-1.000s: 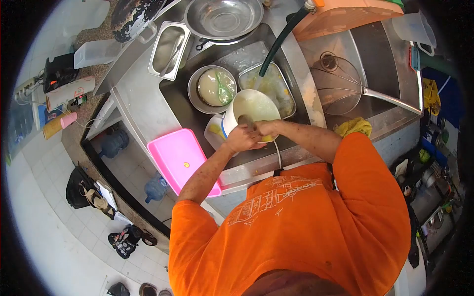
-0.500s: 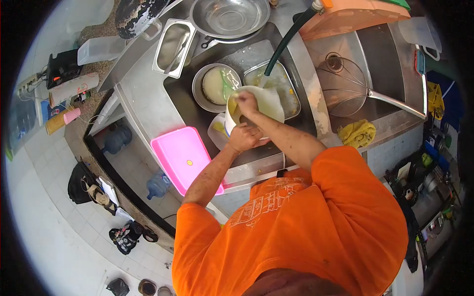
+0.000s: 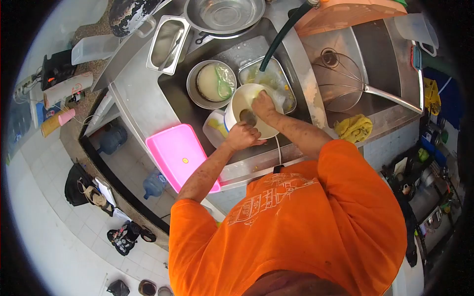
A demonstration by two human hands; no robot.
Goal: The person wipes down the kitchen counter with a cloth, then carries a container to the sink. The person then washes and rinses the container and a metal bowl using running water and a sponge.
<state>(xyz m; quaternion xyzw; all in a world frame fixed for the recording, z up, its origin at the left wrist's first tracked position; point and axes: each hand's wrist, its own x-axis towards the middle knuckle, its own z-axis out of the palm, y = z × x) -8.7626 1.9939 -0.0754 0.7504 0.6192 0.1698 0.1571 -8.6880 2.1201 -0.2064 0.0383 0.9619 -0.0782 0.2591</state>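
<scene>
A white round tub (image 3: 232, 117) with a blue band on its side is tilted over the sink. My left hand (image 3: 243, 136) is closed on its near rim. Inside the tub, at its right wall, is my right hand (image 3: 264, 104), its fingers curled; what they hold, if anything, is hidden. A dark grey round patch (image 3: 248, 117) shows inside the tub between my hands. Just beyond stands a metal bowl (image 3: 192, 91) holding a pale round thing and a green item. To its right a rectangular metal tray (image 3: 290, 86) with water and yellow bits lies under a dark green hose (image 3: 276, 42).
A pink tray (image 3: 173, 148) rests on the sink's left edge. A steel pan (image 3: 160, 42) and a large metal bowl (image 3: 224, 15) sit behind. At right, a wire skimmer (image 3: 390, 97) spans the second basin, near a yellow cloth (image 3: 354, 128).
My right hand has moved right across the tub's inside. The tub's opening shows more, and the dark patch is clearer. Water now splashes in the tray below the hose.
</scene>
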